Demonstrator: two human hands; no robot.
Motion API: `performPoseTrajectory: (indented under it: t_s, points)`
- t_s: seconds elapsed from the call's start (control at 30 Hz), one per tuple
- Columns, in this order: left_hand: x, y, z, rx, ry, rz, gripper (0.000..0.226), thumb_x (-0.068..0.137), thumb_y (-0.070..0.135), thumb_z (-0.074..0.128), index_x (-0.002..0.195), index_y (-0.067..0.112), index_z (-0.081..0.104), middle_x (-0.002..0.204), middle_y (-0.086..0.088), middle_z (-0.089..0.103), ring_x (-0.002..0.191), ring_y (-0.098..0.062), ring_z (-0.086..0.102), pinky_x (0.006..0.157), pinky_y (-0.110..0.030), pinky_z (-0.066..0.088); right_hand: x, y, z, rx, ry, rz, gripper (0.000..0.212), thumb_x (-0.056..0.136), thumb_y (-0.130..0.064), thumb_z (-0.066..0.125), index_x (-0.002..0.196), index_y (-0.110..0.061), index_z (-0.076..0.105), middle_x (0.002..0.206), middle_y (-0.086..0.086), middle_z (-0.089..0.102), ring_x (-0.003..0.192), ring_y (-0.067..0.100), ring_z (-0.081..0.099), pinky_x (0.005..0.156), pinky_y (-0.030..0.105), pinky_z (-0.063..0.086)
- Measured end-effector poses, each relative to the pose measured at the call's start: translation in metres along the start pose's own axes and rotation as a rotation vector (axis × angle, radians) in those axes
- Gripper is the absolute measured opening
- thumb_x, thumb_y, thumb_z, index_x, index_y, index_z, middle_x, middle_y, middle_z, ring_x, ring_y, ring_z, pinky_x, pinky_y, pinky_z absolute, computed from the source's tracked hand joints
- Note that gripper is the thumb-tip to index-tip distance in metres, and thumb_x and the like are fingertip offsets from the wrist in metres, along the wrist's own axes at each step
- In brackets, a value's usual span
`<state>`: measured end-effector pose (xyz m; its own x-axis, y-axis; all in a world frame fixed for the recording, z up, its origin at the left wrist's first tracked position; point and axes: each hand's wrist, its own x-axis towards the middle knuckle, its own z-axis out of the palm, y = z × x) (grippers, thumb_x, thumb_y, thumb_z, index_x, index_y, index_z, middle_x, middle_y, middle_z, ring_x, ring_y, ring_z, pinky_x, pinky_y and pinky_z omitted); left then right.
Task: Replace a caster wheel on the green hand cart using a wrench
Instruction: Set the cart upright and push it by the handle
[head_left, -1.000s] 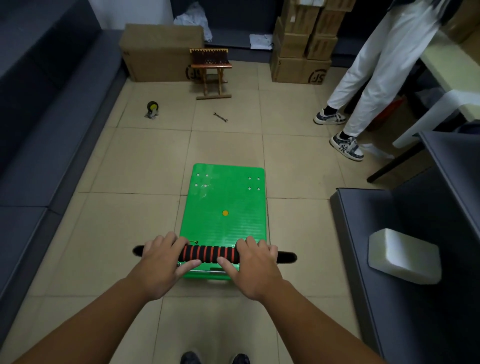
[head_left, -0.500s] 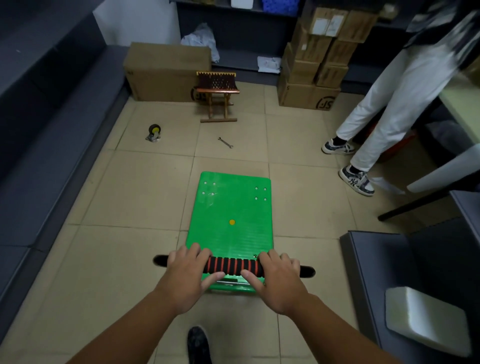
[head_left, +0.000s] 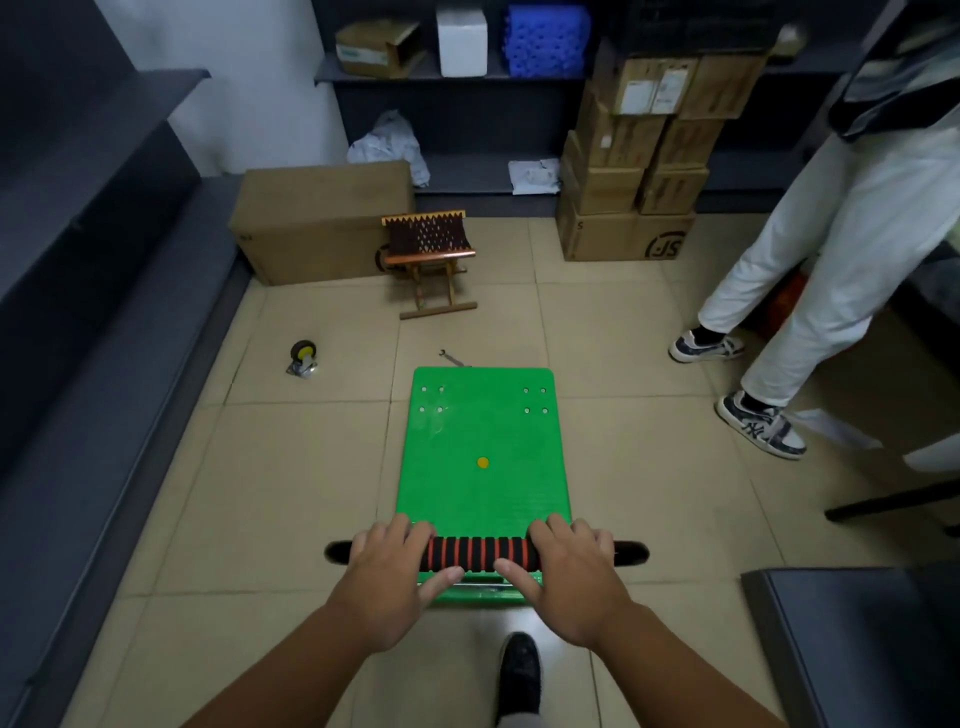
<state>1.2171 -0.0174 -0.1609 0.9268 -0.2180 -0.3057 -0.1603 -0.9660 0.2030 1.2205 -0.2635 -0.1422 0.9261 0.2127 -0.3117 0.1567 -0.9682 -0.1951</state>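
Left hand (head_left: 387, 582), right hand (head_left: 569, 579): curled grip

The green hand cart (head_left: 483, 441) has a smooth plastic deck with a slight sheen, and its handle grip (head_left: 478, 553) is matt ribbed foam. The wrench (head_left: 451, 356) is bright bare metal. The caster wheel (head_left: 302, 357) sits in a metal bracket. The floor (head_left: 291, 493) is smooth tile, the boxes (head_left: 322, 223) are matt cardboard, and the stool (head_left: 431, 260) is wood.
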Motion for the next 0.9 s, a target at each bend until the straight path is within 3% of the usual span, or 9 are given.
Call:
performPoseTrajectory:
  t_s: [0.07, 0.23, 0.4, 0.67, 0.9]
  points:
    - [0.029, -0.005, -0.014, -0.014, -0.004, -0.002, 0.066, 0.093, 0.079, 0.028, 0.135, 0.033, 0.048, 0.113, 0.012, 0.041, 0.103, -0.01, 0.04, 0.097, -0.032, 0.031, 0.032, 0.005, -0.012, 0.002, -0.021, 0.003, 0.076, 0.081, -0.083, 0.004, 0.112, -0.03, 0.048, 0.109, -0.009, 0.05, 0.1, 0.018, 0.044, 0.094, 0.039, 0.031]
    - [0.097, -0.017, -0.042, 0.001, -0.002, -0.017, 0.061, 0.096, 0.075, 0.034, 0.136, 0.03, 0.047, 0.114, 0.009, 0.044, 0.103, -0.012, 0.041, 0.098, -0.032, 0.034, 0.105, 0.017, -0.038, -0.001, -0.059, 0.001, 0.062, 0.093, -0.078, 0.023, 0.115, -0.027, 0.049, 0.113, -0.003, 0.052, 0.103, 0.023, 0.047, 0.093, 0.042, 0.032]
    - [0.133, -0.023, -0.055, 0.005, 0.001, -0.028, 0.058, 0.097, 0.073, 0.036, 0.135, 0.029, 0.047, 0.108, 0.01, 0.042, 0.098, -0.01, 0.038, 0.095, -0.03, 0.033, 0.142, 0.023, -0.051, 0.003, -0.075, -0.001, 0.061, 0.093, -0.078, 0.025, 0.115, -0.026, 0.049, 0.114, -0.002, 0.053, 0.104, 0.023, 0.048, 0.095, 0.042, 0.032]
    - [0.135, -0.023, -0.051, -0.011, 0.02, -0.014, 0.055, 0.098, 0.072, 0.036, 0.131, 0.03, 0.048, 0.107, 0.01, 0.045, 0.101, -0.013, 0.044, 0.095, -0.031, 0.035, 0.148, 0.026, -0.057, -0.038, -0.109, -0.011, 0.064, 0.093, -0.077, 0.024, 0.121, -0.026, 0.049, 0.118, -0.001, 0.054, 0.108, 0.024, 0.05, 0.099, 0.044, 0.034]
    - [0.094, -0.018, -0.035, -0.031, -0.016, 0.023, 0.056, 0.098, 0.074, 0.032, 0.131, 0.031, 0.046, 0.113, 0.008, 0.048, 0.105, -0.015, 0.045, 0.097, -0.033, 0.033, 0.101, 0.018, -0.047, -0.035, -0.158, 0.017, 0.064, 0.094, -0.077, 0.024, 0.124, -0.026, 0.047, 0.121, -0.001, 0.053, 0.111, 0.024, 0.049, 0.101, 0.044, 0.034]
